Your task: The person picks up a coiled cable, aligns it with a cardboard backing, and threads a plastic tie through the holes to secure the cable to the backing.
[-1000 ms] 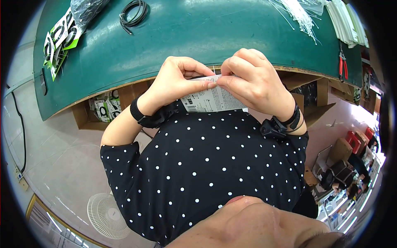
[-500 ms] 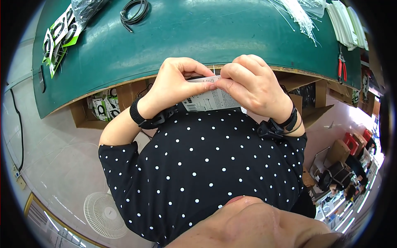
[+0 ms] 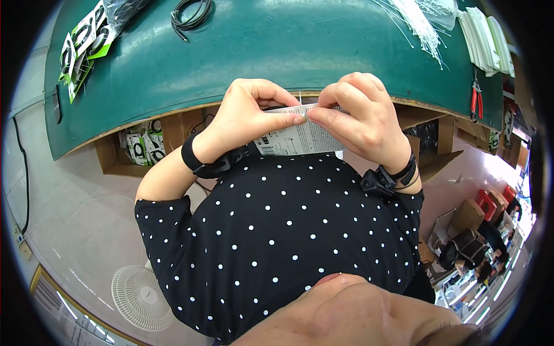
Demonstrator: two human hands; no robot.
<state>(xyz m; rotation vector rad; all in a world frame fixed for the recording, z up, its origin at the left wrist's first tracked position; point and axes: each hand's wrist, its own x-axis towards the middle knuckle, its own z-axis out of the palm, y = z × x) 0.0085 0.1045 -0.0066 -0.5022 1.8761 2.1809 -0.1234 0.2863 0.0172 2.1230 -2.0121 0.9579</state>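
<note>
A printed white card (image 3: 300, 140) with a barcode is held in front of my body, just off the near edge of the table. My left hand (image 3: 245, 112) grips its upper edge between thumb and fingers. At that same edge, the thumb and forefinger of my right hand (image 3: 363, 115) are pinched together; what lies between their tips is too small to make out. A thin white strip (image 3: 300, 97), like a cable tie end, sticks up between the two hands. Something dark shows behind the card's top edge, mostly hidden by my left fingers.
On the green table (image 3: 248, 63) are a coiled black cable (image 3: 193, 17), carded cables (image 3: 86, 43), loose white cable ties (image 3: 424, 29), a stack of pale sleeves (image 3: 482, 43) and red-handled pliers (image 3: 476, 101). Below, an open carton (image 3: 107, 158) holds more carded cables. A white fan (image 3: 144, 297) stands at left.
My right hand has shifted slightly right, and its fingertips have drawn apart from my left thumb. A small pale bit now shows at the card's edge between them. My left hand keeps its grip.
</note>
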